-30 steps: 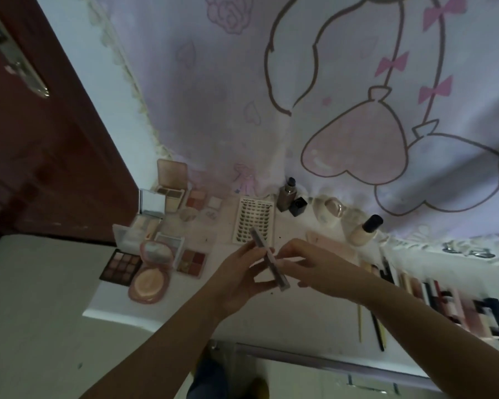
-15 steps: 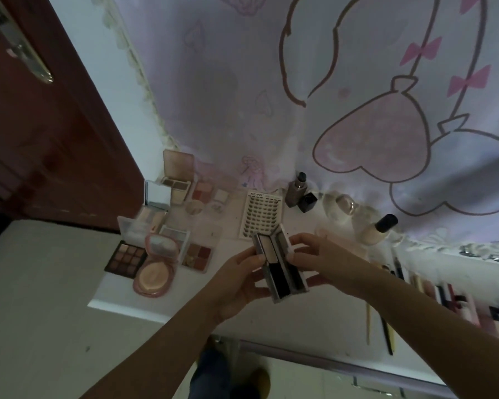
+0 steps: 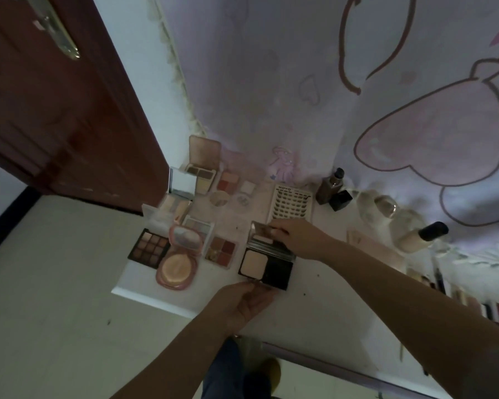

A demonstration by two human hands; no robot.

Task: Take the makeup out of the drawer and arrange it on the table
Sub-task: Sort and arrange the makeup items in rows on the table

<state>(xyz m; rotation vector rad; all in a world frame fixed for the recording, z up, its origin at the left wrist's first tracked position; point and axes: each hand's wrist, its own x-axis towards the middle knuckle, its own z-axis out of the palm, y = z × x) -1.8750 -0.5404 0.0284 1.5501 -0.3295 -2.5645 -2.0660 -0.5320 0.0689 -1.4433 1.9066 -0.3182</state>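
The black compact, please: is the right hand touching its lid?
Touching: the head view shows the right hand's fingers curled over the raised lid of the black compact.

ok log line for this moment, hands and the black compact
step: placing open black compact on table | left hand: pinches base's near edge | right hand: holds lid | neighbour: lash tray behind

white table (image 3: pixel 323 306) | on it: palettes (image 3: pixel 149 248), black compact (image 3: pixel 267 269), lash card (image 3: pixel 291 206), bottles (image 3: pixel 330 187)
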